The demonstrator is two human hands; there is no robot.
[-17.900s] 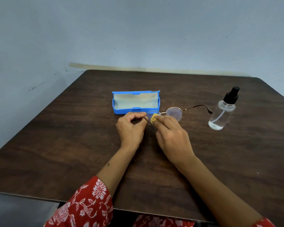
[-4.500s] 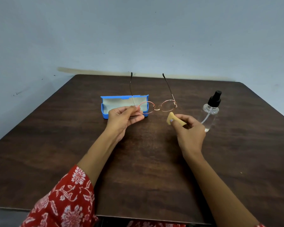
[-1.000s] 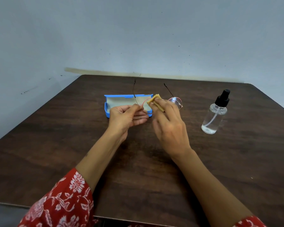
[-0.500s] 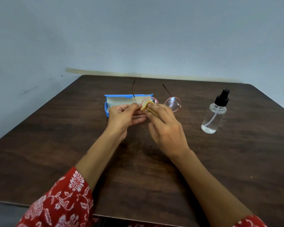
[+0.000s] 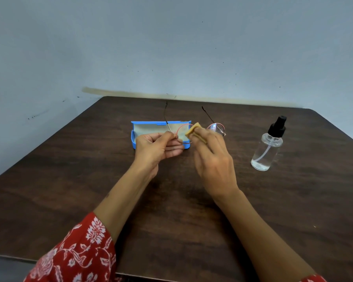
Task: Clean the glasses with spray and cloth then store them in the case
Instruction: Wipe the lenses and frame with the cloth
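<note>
While two hands (image 5: 192,151) grip one glasses (image 5: 216,127) and one cloth (image 5: 193,132), one case (image 5: 151,127) lies open.

The right hand (image 5: 212,157) and its yellow cloth (image 5: 194,132) hid the middle of the glasses (image 5: 216,127). The left hand (image 5: 157,148) covered the front of the blue case (image 5: 151,124) behind its grip. Both red sleeves (image 5: 80,253) were cut off at the bottom edge. The left fingertips were tucked out of sight.

left hand (image 5: 158,148) pinches glasses (image 5: 216,128) hinge | right hand (image 5: 213,159) presses cloth (image 5: 194,132) on lens
</note>
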